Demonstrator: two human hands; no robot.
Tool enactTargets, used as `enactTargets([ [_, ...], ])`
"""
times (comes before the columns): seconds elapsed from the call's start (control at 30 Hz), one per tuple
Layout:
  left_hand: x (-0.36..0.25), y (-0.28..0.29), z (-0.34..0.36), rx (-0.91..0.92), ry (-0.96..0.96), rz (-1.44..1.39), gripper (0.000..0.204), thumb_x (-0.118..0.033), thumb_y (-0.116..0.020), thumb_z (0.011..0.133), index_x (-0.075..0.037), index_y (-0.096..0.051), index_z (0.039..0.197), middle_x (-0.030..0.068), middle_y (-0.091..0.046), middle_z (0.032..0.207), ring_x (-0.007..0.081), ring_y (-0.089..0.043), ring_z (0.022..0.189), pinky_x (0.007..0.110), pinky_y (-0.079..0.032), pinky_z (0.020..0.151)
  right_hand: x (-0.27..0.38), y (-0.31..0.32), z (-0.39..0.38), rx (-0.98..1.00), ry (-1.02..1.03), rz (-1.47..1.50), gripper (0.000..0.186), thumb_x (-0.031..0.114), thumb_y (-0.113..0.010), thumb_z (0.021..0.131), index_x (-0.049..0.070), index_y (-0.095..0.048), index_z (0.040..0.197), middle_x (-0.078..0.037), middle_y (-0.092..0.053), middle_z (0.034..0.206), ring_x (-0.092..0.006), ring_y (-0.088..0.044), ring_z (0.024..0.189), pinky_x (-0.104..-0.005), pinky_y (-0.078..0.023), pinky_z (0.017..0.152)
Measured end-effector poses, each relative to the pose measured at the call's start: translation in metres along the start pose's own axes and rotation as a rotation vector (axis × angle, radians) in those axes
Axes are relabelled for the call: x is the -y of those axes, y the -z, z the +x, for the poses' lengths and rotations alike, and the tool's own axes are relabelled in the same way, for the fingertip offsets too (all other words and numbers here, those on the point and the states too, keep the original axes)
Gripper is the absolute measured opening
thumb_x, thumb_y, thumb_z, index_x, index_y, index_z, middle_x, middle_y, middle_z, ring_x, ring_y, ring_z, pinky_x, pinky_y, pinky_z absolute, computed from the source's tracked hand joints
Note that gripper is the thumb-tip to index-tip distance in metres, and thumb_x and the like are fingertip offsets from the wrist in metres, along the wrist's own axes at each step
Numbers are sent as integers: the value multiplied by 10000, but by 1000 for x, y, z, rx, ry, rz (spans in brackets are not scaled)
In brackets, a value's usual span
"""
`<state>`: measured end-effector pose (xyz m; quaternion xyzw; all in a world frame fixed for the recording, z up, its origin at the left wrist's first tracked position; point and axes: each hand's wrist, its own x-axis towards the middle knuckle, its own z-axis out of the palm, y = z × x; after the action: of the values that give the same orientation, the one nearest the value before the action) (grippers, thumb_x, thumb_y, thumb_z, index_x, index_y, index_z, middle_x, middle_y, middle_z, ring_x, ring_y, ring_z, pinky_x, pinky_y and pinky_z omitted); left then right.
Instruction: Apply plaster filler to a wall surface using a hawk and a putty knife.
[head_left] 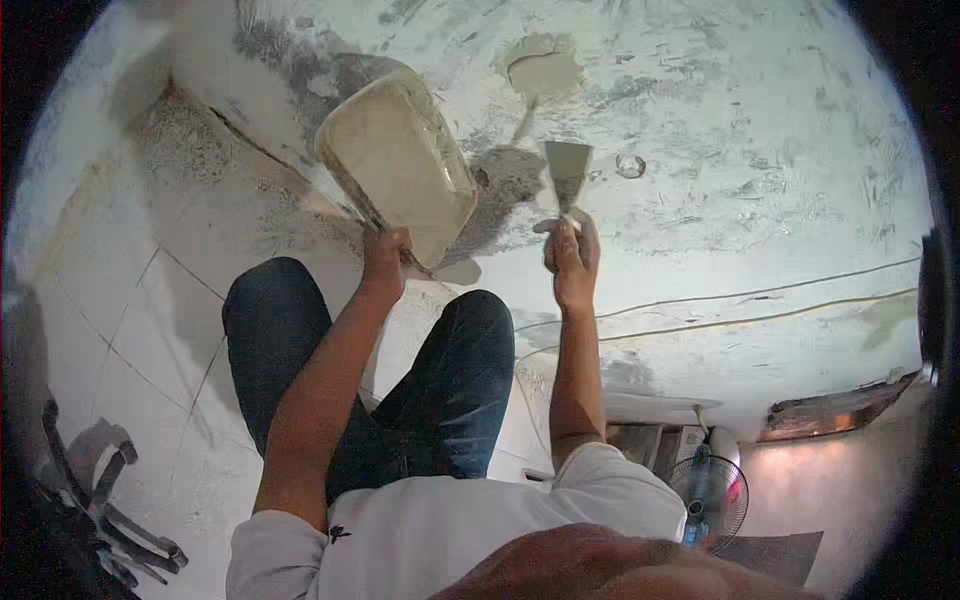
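Observation:
My left hand point(386, 255) grips the near edge of a pale rectangular plastic tub point(462, 195), which is tilted against the view, its inside coated off-white. Closed around the handle of a putty knife point(567, 175) is my right hand point(573, 258); the flat blade points up toward the wall, apart from it as far as I can tell. Ahead is a whitish wall point(720, 200) with rough grey smears. Above the blade, a smooth grey-green patch of filler point(545, 75) stands out on it. A small ring-shaped mark point(630, 165) lies right of the knife.
Two thin cables point(720, 297) run along the lower wall at right. A standing fan point(708, 500) is behind my right shoulder. Dark metal-like legs point(115, 510) stand on the tiled floor point(150, 330) at lower left. My bent knees lie below the tub.

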<state>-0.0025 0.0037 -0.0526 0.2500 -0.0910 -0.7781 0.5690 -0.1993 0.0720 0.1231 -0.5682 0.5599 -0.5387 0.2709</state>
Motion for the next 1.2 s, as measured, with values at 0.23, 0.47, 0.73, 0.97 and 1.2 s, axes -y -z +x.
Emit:
enactTargets([
  [0.23,-5,-2,-3,127,-6,29,325,-65,-574,696,-57,-534,1018,26,-518,865,155,-526,730,320,-464,633,-59,-59,37,86,-285,802,179,230,-572,944,80,-539,1036,-32,-573,841,-120,-487,588,-223,-355,436],
  [0.47,-8,-6,-8,50,-5,-35,477,-131,-606,694,-78,-494,1155,58,-552,972,202,-570,859,363,-502,751,-70,-107,86,-34,-227,965,182,268,-509,983,98,-511,1051,-37,-579,880,-136,-494,643,-246,-368,463],
  [0.73,3,22,15,273,-52,34,382,-62,-562,672,-31,-516,1049,31,-553,853,144,-549,717,281,-462,639,-1,-93,122,-94,-164,934,202,270,-466,991,85,-539,1024,-58,-580,875,-154,-476,634,-255,-358,473],
  [0.97,10,21,12,140,-113,49,245,-112,-607,692,-52,-542,921,9,-533,828,137,-499,701,308,-436,628,59,-49,117,-178,287,415,218,97,-578,883,50,-594,1095,-66,-601,886,-145,-488,627,-270,-360,501],
  [1.2,5,19,16,107,20,24,519,-43,-573,689,-43,-494,1202,52,-571,1002,199,-592,916,374,-516,808,40,-28,109,-72,1082,-1142,433,-15,-573,844,70,-581,1268,-131,-596,962,-249,-604,786,-308,-512,637],
])
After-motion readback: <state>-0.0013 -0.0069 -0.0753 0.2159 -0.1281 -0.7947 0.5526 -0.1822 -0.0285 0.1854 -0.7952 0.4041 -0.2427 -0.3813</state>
